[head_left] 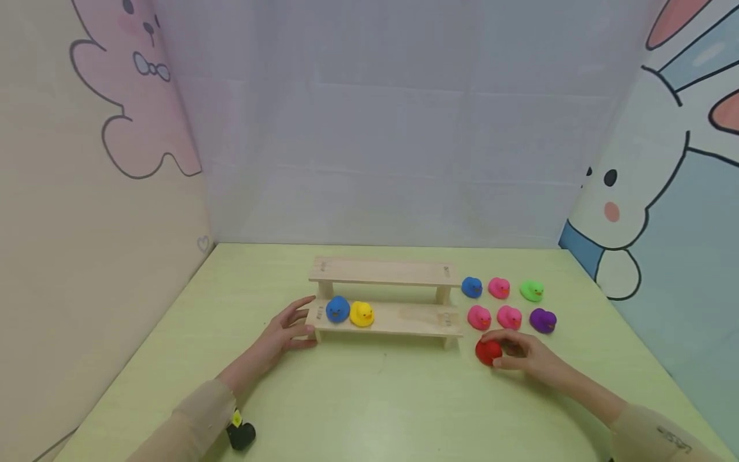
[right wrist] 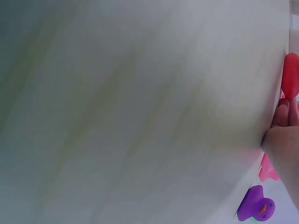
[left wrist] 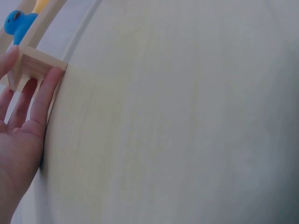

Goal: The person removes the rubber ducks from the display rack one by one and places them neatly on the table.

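A two-step wooden rack (head_left: 383,317) stands on the table, with a blue rubber duck (head_left: 337,310) and a yellow rubber duck (head_left: 362,314) side by side on its lower step. My left hand (head_left: 290,326) touches the rack's left end; in the left wrist view its fairly straight fingers (left wrist: 44,95) lie against the wooden end piece. Right of the rack, my right hand (head_left: 528,356) pinches a red rubber duck (head_left: 488,352) between thumb and fingers, at or close to the tabletop. Only part of that red duck (right wrist: 290,77) shows in the right wrist view.
Two rows of ducks sit right of the rack: blue (head_left: 471,287), pink (head_left: 499,288) and green (head_left: 532,290) behind, two pink (head_left: 479,317) and a purple one (head_left: 543,320) in front. Printed side walls (head_left: 612,192) and a pale back wall (head_left: 404,128) border the table.
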Motion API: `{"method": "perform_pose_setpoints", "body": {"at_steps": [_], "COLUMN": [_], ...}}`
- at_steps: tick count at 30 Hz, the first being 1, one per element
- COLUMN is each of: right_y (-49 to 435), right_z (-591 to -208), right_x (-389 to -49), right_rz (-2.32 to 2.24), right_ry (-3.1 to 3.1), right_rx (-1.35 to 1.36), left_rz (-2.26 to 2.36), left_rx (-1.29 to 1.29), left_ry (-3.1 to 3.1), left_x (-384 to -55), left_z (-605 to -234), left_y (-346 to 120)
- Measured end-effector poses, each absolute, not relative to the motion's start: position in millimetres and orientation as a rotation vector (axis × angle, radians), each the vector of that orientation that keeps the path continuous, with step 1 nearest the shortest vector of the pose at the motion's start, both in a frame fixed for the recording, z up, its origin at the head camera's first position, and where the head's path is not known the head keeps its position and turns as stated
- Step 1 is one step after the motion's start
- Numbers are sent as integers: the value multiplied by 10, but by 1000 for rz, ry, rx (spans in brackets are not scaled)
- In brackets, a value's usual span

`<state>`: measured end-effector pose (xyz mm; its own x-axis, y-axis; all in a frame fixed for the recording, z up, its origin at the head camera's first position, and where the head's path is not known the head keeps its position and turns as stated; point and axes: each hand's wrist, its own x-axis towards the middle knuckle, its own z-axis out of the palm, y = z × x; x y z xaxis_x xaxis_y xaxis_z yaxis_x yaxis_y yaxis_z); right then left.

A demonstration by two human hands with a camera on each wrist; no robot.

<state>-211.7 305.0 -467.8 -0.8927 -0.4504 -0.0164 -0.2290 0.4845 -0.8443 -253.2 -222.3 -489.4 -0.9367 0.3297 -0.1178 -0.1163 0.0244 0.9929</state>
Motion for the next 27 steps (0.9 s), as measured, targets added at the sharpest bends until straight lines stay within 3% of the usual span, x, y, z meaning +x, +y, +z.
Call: {"method": "perform_pose_setpoints", "body": {"at_steps": [16,27], "right_y": [3048,2755], "right_z": [-4628,-4195], "right_x": [-2099,-2177], "right_rz": [-1333,-1218], "right_ry": [2509,2739], "right_rx": [-574,-728], "left_rz": [1977,1995], "left_rx": [217,215], "left_ry": [2005,1983], "left_x": [-2541,-2544], "left_z": [-4906,-4908], "left_y": [-2225,-2219]}}
